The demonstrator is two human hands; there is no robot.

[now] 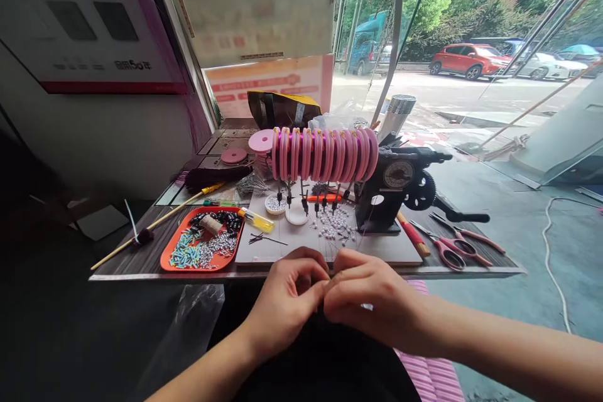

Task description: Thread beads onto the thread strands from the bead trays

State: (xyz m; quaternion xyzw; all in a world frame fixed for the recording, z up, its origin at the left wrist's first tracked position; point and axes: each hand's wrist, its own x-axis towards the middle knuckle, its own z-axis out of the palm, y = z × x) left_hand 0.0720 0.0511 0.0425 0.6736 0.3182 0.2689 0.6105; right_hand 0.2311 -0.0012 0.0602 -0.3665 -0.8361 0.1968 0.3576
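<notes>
Lap: dark clothing [348, 370] lies nearest, below both hands, with pink ridged fabric [438, 380] to its right.
Left hand [289, 294]: in front of the table's near edge, thumb and index tips drawn together where they meet the other hand.
Right hand [370, 287]: beside it, fingers curled, tips touching the left's; the thumb is mostly hidden, so I cannot tell whether they are clamped on anything.
Between the fingertips: whatever may be there is too small to make out.
Board [264, 255]: flat on the table [141, 257], just beyond the fingers.
White beads [335, 224]: loose on the board, nearest to the hands, beyond the right fingers and not touching them.
Left side: an orange tray [164, 259] of black, silvery and blue-green beads, a yellow-handled tool [257, 220] at its far right corner.
Right side: a red-handled tool [413, 236], then scissors [450, 256] with pinkish-red handles.
Dark weights [305, 206]: hanging over the board, farther than the beads.
Pink spools [325, 156]: in a row above the weights, well apart from the fingers, beside a black cranked stand [379, 210] at right.
Far: a black-and-yellow bag [277, 112] behind the spools; a red car [471, 61] outside, far right.
</notes>
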